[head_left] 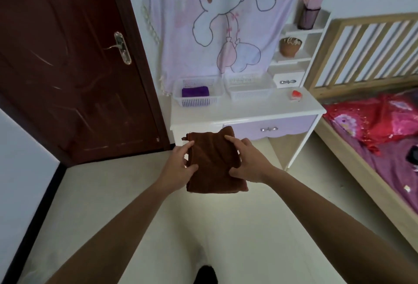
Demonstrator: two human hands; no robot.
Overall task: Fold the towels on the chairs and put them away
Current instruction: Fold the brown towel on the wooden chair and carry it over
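A folded brown towel (213, 161) is held in the air in front of the white dressing table (246, 111). My left hand (181, 167) grips its left edge, thumb on top and fingers curled round the side. My right hand (247, 161) grips the right edge with the forefinger stretched along the top. On the table stands a white basket (217, 97) with a folded purple towel (195, 91) inside. Beside it is a second white basket (251, 92). No chair is in view.
A dark brown door (67, 68) is shut at the left. A pale purple blanket with a cartoon print (221, 23) hangs behind the table. A bed (380, 148) with red bedding fills the right. Light floor lies between me and the table.
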